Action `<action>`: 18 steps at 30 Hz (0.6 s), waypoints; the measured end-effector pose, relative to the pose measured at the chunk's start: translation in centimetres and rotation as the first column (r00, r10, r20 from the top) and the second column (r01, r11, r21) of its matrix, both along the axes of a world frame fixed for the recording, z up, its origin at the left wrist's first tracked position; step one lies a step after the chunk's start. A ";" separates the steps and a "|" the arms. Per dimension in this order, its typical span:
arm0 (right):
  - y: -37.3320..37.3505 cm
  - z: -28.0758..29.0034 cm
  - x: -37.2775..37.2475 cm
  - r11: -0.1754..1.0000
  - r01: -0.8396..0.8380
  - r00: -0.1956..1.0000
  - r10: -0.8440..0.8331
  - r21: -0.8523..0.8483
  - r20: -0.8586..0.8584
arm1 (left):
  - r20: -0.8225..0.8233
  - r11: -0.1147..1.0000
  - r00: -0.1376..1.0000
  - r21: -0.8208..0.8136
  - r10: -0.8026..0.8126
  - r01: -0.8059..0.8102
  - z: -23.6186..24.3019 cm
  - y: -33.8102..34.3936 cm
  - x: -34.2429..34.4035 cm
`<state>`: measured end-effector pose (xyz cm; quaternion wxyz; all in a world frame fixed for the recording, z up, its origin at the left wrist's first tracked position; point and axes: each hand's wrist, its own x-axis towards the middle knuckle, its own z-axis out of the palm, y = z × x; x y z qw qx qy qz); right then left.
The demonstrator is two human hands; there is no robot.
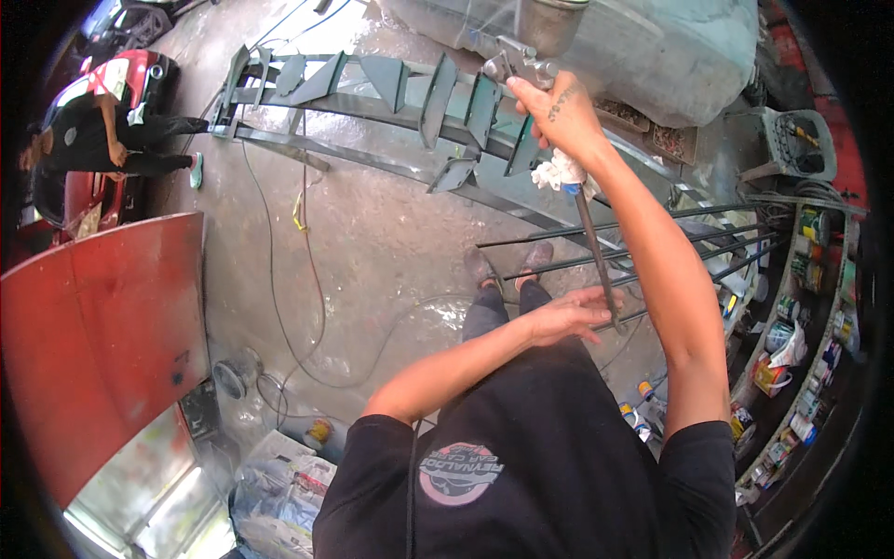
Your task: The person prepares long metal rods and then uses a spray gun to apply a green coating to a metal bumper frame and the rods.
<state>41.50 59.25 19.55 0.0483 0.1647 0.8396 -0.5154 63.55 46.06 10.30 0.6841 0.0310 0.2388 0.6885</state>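
Note:
My right hand (566, 119) is raised and closed around a silver spray gun (514, 67). A grey cup (549, 26) shows just above the gun. White crumpled rag (557, 170) is wrapped below that hand, by a blue fitting. From there a dark hose (592, 244) runs down to my left hand (568, 317), whose fingers are stretched out and lie against it. Beyond my hands stands a long metal frame (372, 154) with several dark grey plates (384, 82). Several thin dark bars (559, 265) lie across to the right, partly behind the hose.
A sheet-covered bulk (643, 56) stands at the far right, near a grey plastic stool (790, 144). Shelves of cans (792, 345) line the right. At left are a red panel (112, 326), a red car (130, 84) and another person (93, 140). Cables (270, 224) cross the floor.

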 end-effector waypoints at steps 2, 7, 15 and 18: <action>-0.2 0.3 -0.4 1.000 0.024 0.999 -0.025 -0.008 -0.037 | 0.004 1.000 1.000 -0.006 0.021 -0.021 0.0 -0.5 -0.4; 0.1 0.6 -0.6 0.997 0.068 0.994 -0.071 -0.043 -0.084 | 0.020 0.999 0.999 -0.017 0.036 -0.036 -0.3 -0.7 -0.6; -0.9 1.6 1.9 0.998 -0.023 1.000 0.024 -0.060 0.015 | -0.003 0.998 0.999 0.032 -0.053 0.053 -0.4 -0.3 0.7; -0.7 1.4 2.0 0.998 -0.042 0.999 0.044 -0.051 0.030 | 0.002 0.996 0.997 0.046 -0.072 0.072 -0.2 -0.2 0.7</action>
